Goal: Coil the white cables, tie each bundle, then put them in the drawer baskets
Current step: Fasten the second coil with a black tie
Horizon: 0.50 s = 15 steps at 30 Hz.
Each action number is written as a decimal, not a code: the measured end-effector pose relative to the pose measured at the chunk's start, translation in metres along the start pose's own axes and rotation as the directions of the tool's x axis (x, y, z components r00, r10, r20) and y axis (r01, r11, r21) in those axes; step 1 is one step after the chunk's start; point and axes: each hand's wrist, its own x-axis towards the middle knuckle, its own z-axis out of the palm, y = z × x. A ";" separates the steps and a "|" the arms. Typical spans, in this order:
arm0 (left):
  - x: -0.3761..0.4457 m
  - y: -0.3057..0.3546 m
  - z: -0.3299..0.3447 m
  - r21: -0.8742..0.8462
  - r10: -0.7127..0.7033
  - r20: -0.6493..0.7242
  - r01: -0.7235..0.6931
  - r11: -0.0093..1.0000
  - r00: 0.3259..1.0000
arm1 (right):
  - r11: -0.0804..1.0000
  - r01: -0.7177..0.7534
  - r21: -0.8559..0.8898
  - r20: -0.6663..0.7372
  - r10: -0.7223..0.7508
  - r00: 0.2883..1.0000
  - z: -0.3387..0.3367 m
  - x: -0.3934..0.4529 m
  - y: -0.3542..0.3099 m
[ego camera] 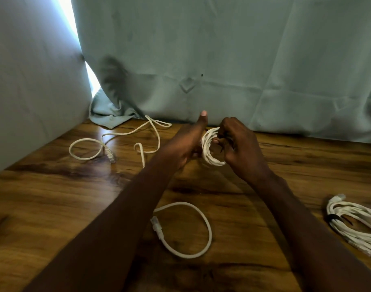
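Two hands, two coils

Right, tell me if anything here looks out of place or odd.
Nothing damaged or spilled. Both hands hold a half-wound coil; its loose cable sprawls over the wooden table. One tied bundle lies at the right edge.

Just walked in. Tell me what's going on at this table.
A person is winding a white cable into a small coil: the left hand holds it, thumb up, while the right hand pinches its turns. A tied bundle lies at the right edge of the wooden table; loose cable trails on the tabletop.
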 end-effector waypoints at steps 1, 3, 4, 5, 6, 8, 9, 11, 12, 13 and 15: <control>-0.003 0.002 0.002 0.074 0.041 0.008 -0.042 0.996 0.999 | 1.000 0.004 -0.003 -0.015 -0.004 1.000 -0.001 0.000 -0.001; -0.006 0.006 0.004 0.129 0.074 0.051 -0.080 0.988 0.996 | 1.000 -0.010 -0.008 -0.036 0.009 0.999 -0.003 -0.001 -0.002; -0.007 0.008 0.005 0.121 0.087 0.067 -0.095 0.988 0.994 | 1.000 -0.019 -0.014 -0.049 0.019 0.999 -0.004 -0.001 -0.002; -0.008 0.009 0.007 0.124 0.112 0.069 -0.120 0.985 0.991 | 0.999 -0.035 -0.025 -0.062 0.034 0.997 -0.005 -0.001 -0.001; -0.008 0.008 0.011 0.145 0.160 0.057 -0.166 0.975 0.986 | 0.998 -0.049 -0.032 -0.079 0.047 0.996 -0.005 -0.001 -0.001; -0.010 0.002 0.022 0.207 0.298 0.015 -0.294 0.933 0.955 | 0.996 -0.065 -0.054 -0.100 0.059 0.993 -0.005 -0.002 0.001; -0.010 -0.004 0.027 0.218 0.354 -0.023 -0.341 0.915 0.935 | 0.995 -0.067 -0.068 -0.104 0.060 0.993 -0.004 -0.001 0.000; -0.008 -0.014 0.031 0.209 0.425 -0.124 -0.395 0.894 0.896 | 0.995 -0.071 -0.065 -0.111 0.064 0.992 -0.001 0.000 -0.001; -0.005 -0.018 0.030 0.195 0.451 -0.154 -0.420 0.886 0.879 | 0.995 -0.087 -0.047 -0.123 0.081 0.989 0.001 0.000 -0.002; -0.004 -0.020 0.030 0.150 0.459 -0.164 -0.438 0.886 0.873 | 0.993 -0.116 -0.021 -0.141 0.112 0.984 0.003 0.000 -0.004; -0.003 -0.019 0.030 -0.028 0.440 -0.166 -0.450 0.893 0.883 | 0.977 -0.197 0.081 -0.188 0.209 0.960 0.006 0.002 -0.006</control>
